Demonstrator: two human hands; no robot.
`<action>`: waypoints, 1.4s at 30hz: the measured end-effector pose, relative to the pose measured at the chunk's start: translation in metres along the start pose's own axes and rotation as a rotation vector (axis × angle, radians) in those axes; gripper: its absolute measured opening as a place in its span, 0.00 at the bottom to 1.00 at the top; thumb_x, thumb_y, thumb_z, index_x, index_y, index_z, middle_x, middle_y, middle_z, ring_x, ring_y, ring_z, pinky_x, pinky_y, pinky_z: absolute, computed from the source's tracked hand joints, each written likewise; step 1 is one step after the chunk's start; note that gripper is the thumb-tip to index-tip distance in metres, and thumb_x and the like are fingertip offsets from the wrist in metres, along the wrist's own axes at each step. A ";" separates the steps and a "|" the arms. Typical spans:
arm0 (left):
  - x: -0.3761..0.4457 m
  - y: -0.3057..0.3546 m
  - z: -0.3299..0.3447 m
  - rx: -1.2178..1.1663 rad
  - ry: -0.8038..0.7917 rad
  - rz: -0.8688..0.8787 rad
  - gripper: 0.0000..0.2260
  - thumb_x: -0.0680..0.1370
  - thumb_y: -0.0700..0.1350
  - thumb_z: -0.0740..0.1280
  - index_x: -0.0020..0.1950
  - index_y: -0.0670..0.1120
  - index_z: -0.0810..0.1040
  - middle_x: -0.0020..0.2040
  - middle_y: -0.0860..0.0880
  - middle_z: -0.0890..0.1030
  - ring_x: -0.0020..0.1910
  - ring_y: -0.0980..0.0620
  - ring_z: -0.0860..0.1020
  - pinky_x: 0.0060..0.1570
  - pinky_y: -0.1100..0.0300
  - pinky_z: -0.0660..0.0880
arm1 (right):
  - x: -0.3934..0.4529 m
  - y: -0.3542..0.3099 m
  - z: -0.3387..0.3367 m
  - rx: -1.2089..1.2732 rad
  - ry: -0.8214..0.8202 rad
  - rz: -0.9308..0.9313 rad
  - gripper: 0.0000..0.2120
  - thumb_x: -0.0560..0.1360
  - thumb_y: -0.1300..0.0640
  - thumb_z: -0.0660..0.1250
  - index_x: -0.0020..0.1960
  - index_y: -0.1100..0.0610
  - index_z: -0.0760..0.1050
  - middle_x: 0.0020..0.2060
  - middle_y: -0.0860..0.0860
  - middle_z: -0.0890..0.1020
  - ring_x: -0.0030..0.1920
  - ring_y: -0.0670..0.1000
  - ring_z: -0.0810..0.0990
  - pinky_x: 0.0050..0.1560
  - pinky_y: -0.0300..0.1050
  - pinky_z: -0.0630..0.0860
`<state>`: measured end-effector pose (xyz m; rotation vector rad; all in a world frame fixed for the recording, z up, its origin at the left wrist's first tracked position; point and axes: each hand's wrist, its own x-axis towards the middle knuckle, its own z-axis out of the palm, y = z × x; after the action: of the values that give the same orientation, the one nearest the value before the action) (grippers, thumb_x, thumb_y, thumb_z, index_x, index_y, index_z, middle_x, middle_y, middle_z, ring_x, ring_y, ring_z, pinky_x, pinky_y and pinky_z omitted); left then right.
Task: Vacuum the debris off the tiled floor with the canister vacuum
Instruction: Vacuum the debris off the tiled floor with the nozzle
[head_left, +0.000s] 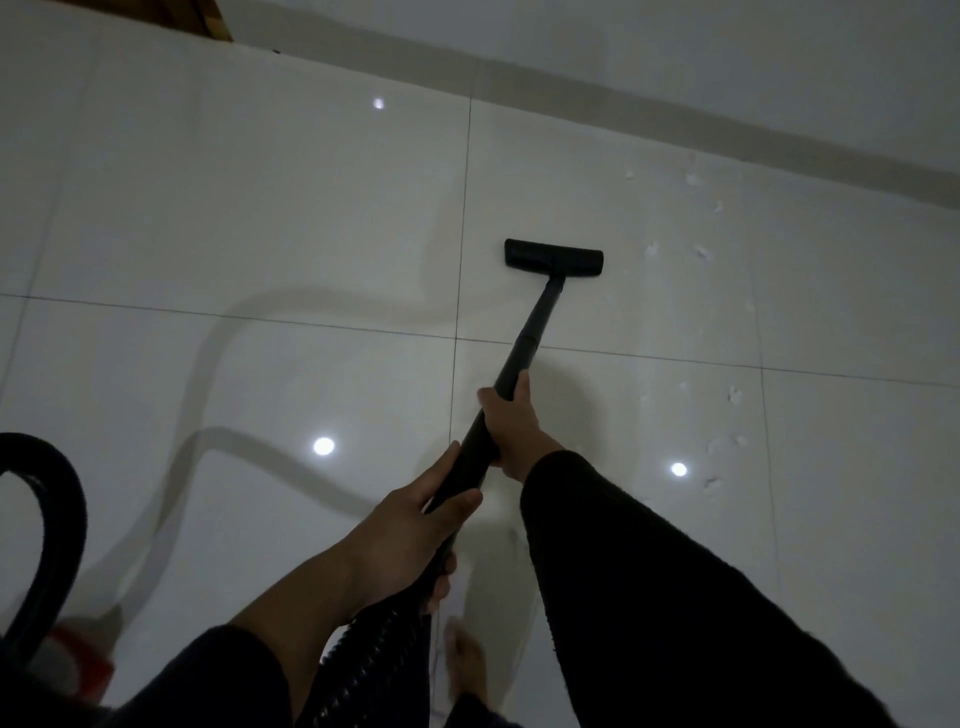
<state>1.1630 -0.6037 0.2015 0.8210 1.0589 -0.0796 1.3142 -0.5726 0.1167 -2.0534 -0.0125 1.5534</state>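
Note:
A black vacuum wand runs from my hands out to a flat black floor head resting on the glossy white tiled floor. My right hand grips the wand partway down. My left hand holds its lower end where the ribbed black hose joins. Small white scraps of debris lie scattered to the right of the floor head, with more scraps nearer on the right.
The hose loops up at the left edge beside a red and white canister body. A wall skirting runs diagonally across the top. A bare foot stands below my hands. A wooden edge shows top left.

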 end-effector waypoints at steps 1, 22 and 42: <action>-0.001 -0.005 0.005 -0.001 0.005 -0.001 0.28 0.80 0.50 0.61 0.74 0.66 0.52 0.24 0.48 0.74 0.21 0.52 0.74 0.23 0.60 0.73 | -0.002 0.006 -0.003 -0.003 -0.005 0.000 0.36 0.79 0.56 0.59 0.77 0.38 0.41 0.59 0.54 0.70 0.48 0.55 0.75 0.43 0.52 0.76; -0.090 -0.125 0.115 -0.010 0.092 -0.043 0.29 0.79 0.51 0.62 0.74 0.66 0.51 0.26 0.48 0.76 0.23 0.51 0.75 0.25 0.59 0.75 | -0.081 0.150 -0.060 -0.066 -0.091 0.013 0.36 0.80 0.55 0.59 0.77 0.38 0.40 0.55 0.53 0.71 0.50 0.56 0.75 0.47 0.56 0.76; -0.179 -0.266 0.133 0.055 0.043 -0.041 0.29 0.80 0.51 0.62 0.74 0.67 0.51 0.28 0.45 0.74 0.23 0.51 0.74 0.26 0.59 0.74 | -0.165 0.304 -0.045 0.016 -0.027 -0.023 0.36 0.79 0.56 0.59 0.77 0.39 0.41 0.63 0.56 0.71 0.45 0.54 0.75 0.36 0.48 0.74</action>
<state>1.0546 -0.9327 0.2261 0.8539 1.1183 -0.1270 1.2035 -0.9029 0.1381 -2.0132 -0.0331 1.5624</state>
